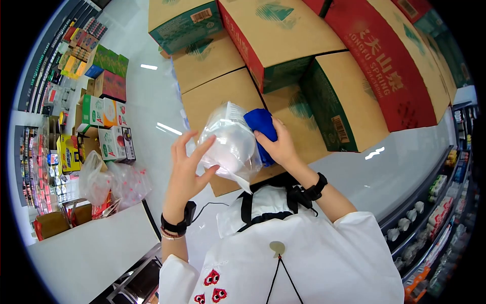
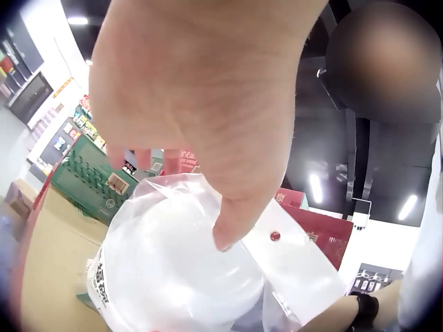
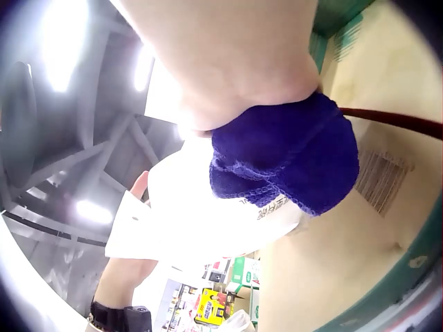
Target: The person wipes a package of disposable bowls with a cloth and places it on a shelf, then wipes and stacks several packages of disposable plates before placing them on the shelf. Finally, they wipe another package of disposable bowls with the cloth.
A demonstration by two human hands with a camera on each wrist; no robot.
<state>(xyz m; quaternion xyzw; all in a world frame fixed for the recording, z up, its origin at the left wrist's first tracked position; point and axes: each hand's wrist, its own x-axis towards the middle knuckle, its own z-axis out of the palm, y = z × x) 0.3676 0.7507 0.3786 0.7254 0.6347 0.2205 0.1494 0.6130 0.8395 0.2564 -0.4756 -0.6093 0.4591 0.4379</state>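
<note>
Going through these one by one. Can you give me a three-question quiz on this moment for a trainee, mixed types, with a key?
1. Multiple choice: what colour is the cloth in the right hand?
a) green
b) blue
c) yellow

2. True or false: in the head view, the cloth is to the right of the clear bag.

3. Fill in: the red side of the box, in the head view, reads "NONGFU ____".

Key
1. b
2. True
3. SPRING
</note>
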